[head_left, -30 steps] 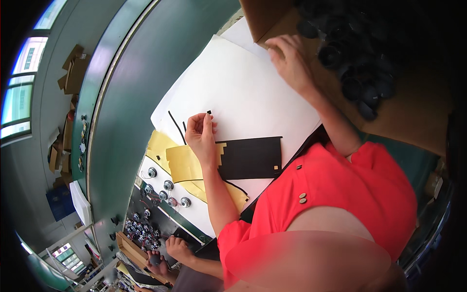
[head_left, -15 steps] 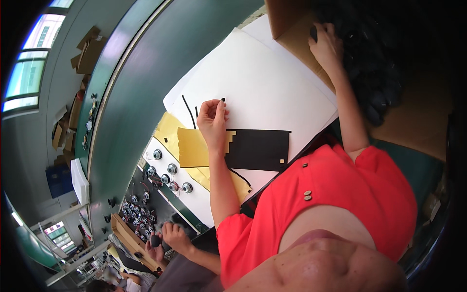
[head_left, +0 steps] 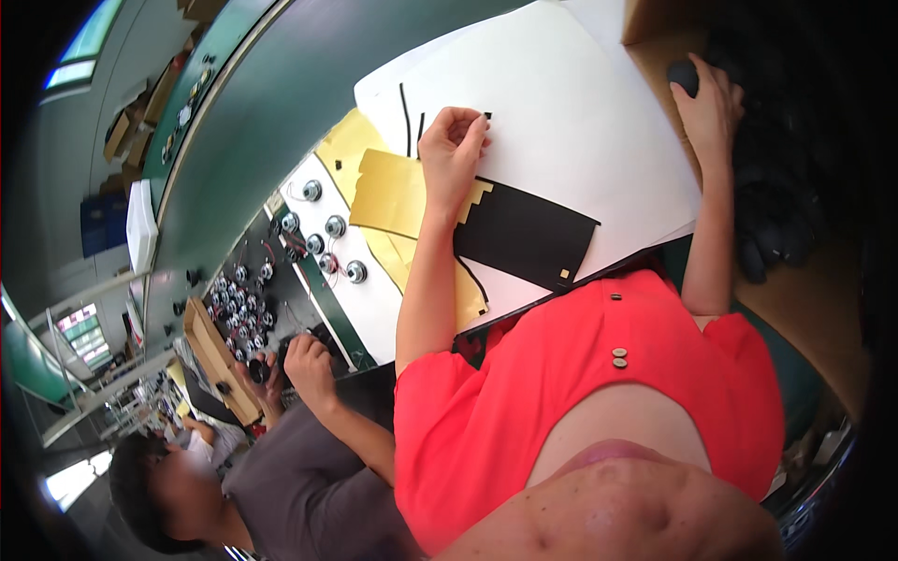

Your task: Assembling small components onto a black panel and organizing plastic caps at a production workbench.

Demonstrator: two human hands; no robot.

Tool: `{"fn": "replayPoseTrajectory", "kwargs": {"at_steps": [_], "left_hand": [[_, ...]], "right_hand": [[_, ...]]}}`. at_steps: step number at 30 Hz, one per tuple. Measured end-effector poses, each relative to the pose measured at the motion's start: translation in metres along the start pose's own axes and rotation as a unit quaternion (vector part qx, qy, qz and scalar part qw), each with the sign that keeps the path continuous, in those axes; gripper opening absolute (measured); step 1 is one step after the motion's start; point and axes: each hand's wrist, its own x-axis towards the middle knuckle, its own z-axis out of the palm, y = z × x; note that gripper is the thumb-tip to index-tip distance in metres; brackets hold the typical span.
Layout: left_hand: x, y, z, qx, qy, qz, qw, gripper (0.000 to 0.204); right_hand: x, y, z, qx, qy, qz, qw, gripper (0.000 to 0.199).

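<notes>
My curled left hand (head_left: 456, 154), twelve o'clock, pinches a tab (head_left: 488, 116); my right hand (head_left: 708, 110), two o'clock, grips a cup (head_left: 684, 78).

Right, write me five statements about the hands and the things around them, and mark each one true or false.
1. The left hand pinches a small black piece. True.
2. The right hand is empty. False: it holds a dark rounded piece at the cardboard box.
3. The black sheet has a small yellow square near one corner. True.
4. The round silver parts on the white surface lie to the right of the black sheet. False: they lie to its left.
5. A co-worker's hand holds a dark round part. True.
</notes>
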Motion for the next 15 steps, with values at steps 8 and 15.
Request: {"fn": "replayPoseTrajectory", "kwargs": {"at_steps": [8, 15], "left_hand": [[0.002, -0.006, -0.002, 0.014, 0.016, 0.043, 0.999, 0.008], [0.002, -0.012, -0.004, 0.009, -0.004, 0.055, 0.998, 0.009]], "right_hand": [[-0.022, -0.070, -0.020, 0.367, -0.130, -0.138, 0.911, 0.044], [-0.045, -0.113, -0.024, 0.451, -0.302, -0.134, 0.829, 0.040]]}}
